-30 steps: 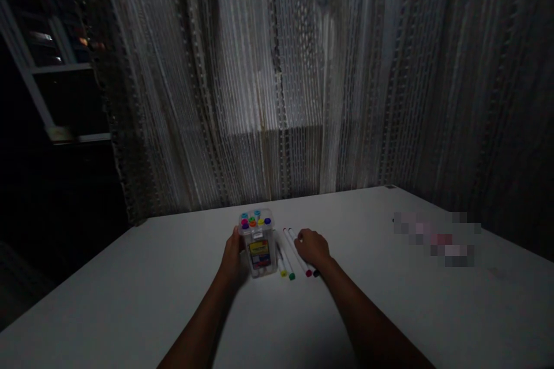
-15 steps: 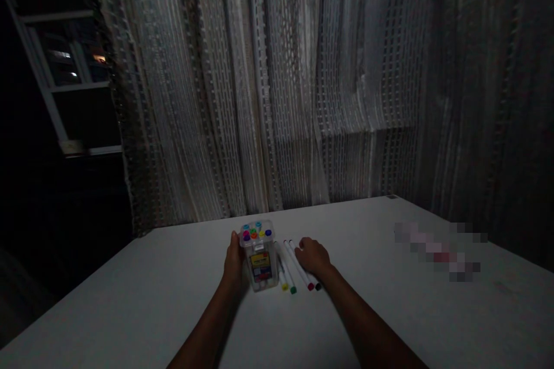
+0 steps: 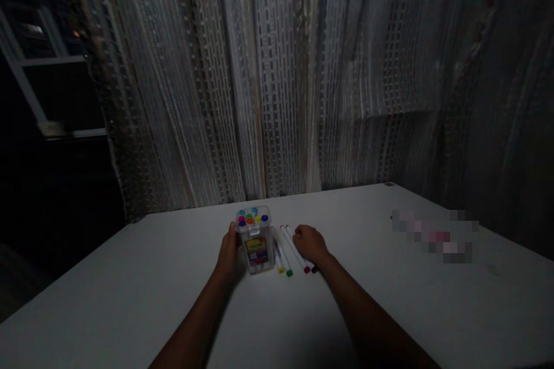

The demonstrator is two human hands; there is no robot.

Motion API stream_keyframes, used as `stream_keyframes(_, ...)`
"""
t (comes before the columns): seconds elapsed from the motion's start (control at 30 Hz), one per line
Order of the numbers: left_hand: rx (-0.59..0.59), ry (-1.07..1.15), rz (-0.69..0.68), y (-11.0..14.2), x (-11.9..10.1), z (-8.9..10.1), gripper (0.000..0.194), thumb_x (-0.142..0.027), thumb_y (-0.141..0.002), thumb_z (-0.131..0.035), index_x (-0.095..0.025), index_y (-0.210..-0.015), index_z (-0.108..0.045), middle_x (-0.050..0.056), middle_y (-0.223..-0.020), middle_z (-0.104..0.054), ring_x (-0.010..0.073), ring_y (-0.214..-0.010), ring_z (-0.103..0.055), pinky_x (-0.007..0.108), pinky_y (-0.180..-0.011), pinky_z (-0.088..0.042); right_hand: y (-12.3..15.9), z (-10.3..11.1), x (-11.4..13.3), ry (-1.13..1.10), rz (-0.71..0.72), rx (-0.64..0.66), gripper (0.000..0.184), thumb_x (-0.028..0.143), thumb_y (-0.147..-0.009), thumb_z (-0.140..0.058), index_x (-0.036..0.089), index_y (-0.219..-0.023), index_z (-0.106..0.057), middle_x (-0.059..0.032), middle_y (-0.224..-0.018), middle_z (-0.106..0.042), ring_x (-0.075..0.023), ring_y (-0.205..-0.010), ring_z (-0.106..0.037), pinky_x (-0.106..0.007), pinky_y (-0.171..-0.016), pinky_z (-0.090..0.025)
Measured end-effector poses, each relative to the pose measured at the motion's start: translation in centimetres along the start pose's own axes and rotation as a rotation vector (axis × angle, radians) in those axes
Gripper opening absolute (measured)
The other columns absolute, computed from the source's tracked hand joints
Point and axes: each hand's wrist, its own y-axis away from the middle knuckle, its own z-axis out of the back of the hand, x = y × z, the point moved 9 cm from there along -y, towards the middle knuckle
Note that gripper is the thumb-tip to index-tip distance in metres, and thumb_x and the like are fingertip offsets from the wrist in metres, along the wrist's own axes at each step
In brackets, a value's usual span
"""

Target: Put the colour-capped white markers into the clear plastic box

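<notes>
A striped curtain [image 3: 285, 69] is hanging behind a pale desk [image 3: 147, 277], and dim light is leaving small details hard to read. On the desk, the left hand [image 3: 228, 251] is resting against the left side of a clear plastic box [image 3: 259, 268], its fingers mostly disappearing behind it, so I cannot tell whether they are clamping it. The right hand [image 3: 311, 242] is lying low beside the loose markers, its fingers curling inward; whether they are gripping a marker I cannot tell. The box is standing tall and narrow, so an uneven push from the left hand could be tipping it onto the markers lying just to its right. A sideways brush from the right hand could be sending those round barrels rolling. The box itself is showing a yellow and dark label [image 3: 257, 251] on its front, and bright caps in blue, pink, green, orange, yellow and purple are showing at its top. Four slim white markers, ending in yellow [image 3: 281, 270], green [image 3: 289, 272], red [image 3: 307, 269] and black [image 3: 314, 269], are pointing those ends toward the person.
</notes>
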Motion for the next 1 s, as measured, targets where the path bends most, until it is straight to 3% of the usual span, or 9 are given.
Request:
stream_keyframes(0.2, 0.097, -0.141, -0.072, 0.5, -0.9, -0.4, 0.058, -0.063, -0.07, -0.055, -0.01, -0.091, -0.067, 0.011, -0.084, -0.072, 0.0272, -0.078, -0.067, 0.039, -0.073, -0.052, 0.2, 0.1, 0.4, 0.021, 0.007, 0.024, 0.028, 0.025, -0.078, -0.046, 0.017, -0.097, -0.064, -0.0076, -0.097, -0.067, -0.0174, -0.088, -0.06, -0.024, -0.07, -0.038)
stream_keyframes(0.57, 0.096, -0.208, -0.09, 0.1, -0.8, 0.0, 0.056, -0.063, -0.069, -0.056, -0.011, -0.084, -0.068, 0.011, -0.078, -0.071, 0.0261, -0.072, -0.066, 0.036, -0.069, -0.053, 0.4, 0.0, 0.8, 0.01, 0.029, 0.031, 0.027, 0.024, -0.076, -0.047, 0.018, -0.096, -0.065, -0.0063, -0.096, -0.068, -0.019, -0.089, -0.06, -0.026, -0.072, -0.04)
stream_keyframes(0.77, 0.156, -0.15, -0.057, 0.7, -0.7, -1.1, 0.056, -0.059, -0.074, -0.052, -0.011, -0.098, -0.065, 0.011, -0.087, -0.071, 0.027, -0.078, -0.067, 0.037, -0.071, -0.053, 0.4, -0.4, 0.9, 0.015, 0.043, 0.058, 0.028, 0.027, -0.076, -0.048, 0.018, -0.096, -0.065, -0.0066, -0.096, -0.068, -0.0205, -0.089, -0.061, -0.028, -0.073, -0.042)
stream_keyframes(1.0, 0.147, -0.168, -0.057, -0.5, 0.5, 0.5, 0.058, -0.062, -0.072, -0.054, -0.01, -0.096, -0.064, 0.013, -0.096, -0.07, 0.0289, -0.089, -0.065, 0.039, -0.08, -0.051, 0.5, -0.5, 0.8, -0.011, 0.035, 0.055, 0.031, 0.034, -0.072, -0.054, 0.02, -0.098, -0.065, -0.0065, -0.095, -0.068, -0.021, -0.09, -0.061, -0.029, -0.076, -0.043)
